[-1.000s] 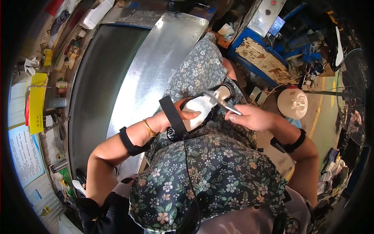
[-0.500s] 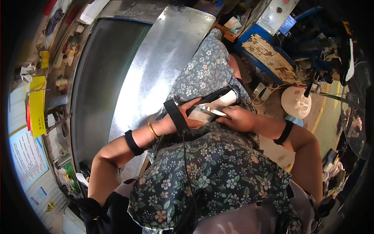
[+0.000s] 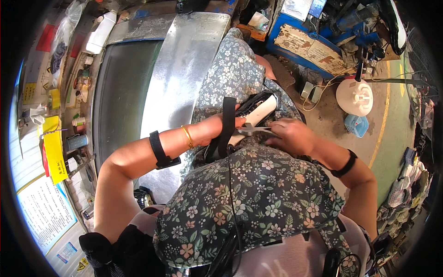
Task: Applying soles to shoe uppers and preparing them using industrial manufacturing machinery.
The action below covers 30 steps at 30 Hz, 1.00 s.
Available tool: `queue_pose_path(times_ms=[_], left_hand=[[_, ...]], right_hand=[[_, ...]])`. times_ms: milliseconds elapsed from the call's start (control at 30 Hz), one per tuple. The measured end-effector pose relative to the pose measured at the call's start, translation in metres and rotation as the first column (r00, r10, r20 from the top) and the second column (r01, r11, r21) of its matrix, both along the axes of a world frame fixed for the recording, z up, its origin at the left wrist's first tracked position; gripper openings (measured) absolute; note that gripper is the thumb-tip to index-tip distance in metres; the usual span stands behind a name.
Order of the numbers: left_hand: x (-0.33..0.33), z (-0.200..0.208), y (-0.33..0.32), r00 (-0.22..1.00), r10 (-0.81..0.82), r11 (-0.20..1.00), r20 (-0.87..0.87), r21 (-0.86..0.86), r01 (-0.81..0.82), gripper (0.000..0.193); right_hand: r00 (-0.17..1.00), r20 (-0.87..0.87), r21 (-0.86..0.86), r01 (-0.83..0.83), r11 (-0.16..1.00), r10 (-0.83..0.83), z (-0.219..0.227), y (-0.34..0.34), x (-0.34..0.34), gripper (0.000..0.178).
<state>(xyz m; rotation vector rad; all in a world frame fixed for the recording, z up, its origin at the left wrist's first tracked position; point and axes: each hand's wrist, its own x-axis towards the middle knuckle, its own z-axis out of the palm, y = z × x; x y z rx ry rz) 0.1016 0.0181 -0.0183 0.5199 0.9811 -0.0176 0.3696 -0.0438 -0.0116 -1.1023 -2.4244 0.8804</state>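
Across my lap, on the floral apron (image 3: 258, 184), lies a black shoe-shaped piece with a long white face (image 3: 262, 112), slanting from upper right to lower left. My left hand (image 3: 216, 129) is closed around its lower part, fingers on the white face; a black strap crosses the hand. In my right hand (image 3: 294, 135), the fingers are bent around a silver metal tool like a pair of scissors (image 3: 251, 129). Two thin arms of the tool run from my right fingers toward my left fingertips. What the tool's tip touches is hidden by the left hand.
A shiny metal chute (image 3: 173, 78) and a dark belt (image 3: 122, 97) lie to my left, with a cluttered ledge beyond. At right stand a white jug (image 3: 354, 97), a blue plastic tub (image 3: 356, 125) and a blue metal frame (image 3: 279, 34). A cable (image 3: 317, 98) trails over the floor.
My left hand has turned, its spread fingers now drawn in around the piece near the tool. The tool has shifted slightly and its arms show more apart. The whole view has swung a little.
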Motion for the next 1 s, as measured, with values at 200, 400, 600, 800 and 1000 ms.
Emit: queue_pose_path(times_ms=[200, 400, 600, 800, 1000], left_hand=[[0.003, -0.012, -0.001, 0.964, -0.225, 0.799, -0.146, 0.539, 0.268, 0.07], [-0.004, -0.001, 0.0, 0.82, -0.262, 0.533, -0.508, 0.633, 0.562, 0.065], [-0.017, -0.007, -0.01, 0.992, -0.108, 0.861, 0.071, 0.505, 0.057, 0.07], [-0.029, 0.003, -0.007, 0.983, 0.118, 0.962, 0.142, 0.227, -0.148, 0.08], [-0.001, 0.061, -0.011, 0.807, 0.496, 0.847, 0.321, 0.025, -0.531, 0.042]], right_hand=[[0.901, -0.106, -0.514, 0.312, 0.799, -0.42, 0.034, 0.006, -0.01, 0.039], [0.993, 0.111, -0.603, 0.099, 0.792, -0.039, 0.028, 0.038, -0.011, 0.046], [0.99, -0.028, -0.473, 0.106, 0.875, -0.135, -0.036, 0.029, -0.011, 0.045], [0.75, -0.334, -0.708, 0.201, 0.677, -0.571, -0.002, 0.029, 0.006, 0.041], [0.442, -0.346, -0.721, 0.439, 0.536, -0.828, 0.004, 0.035, 0.031, 0.035]])
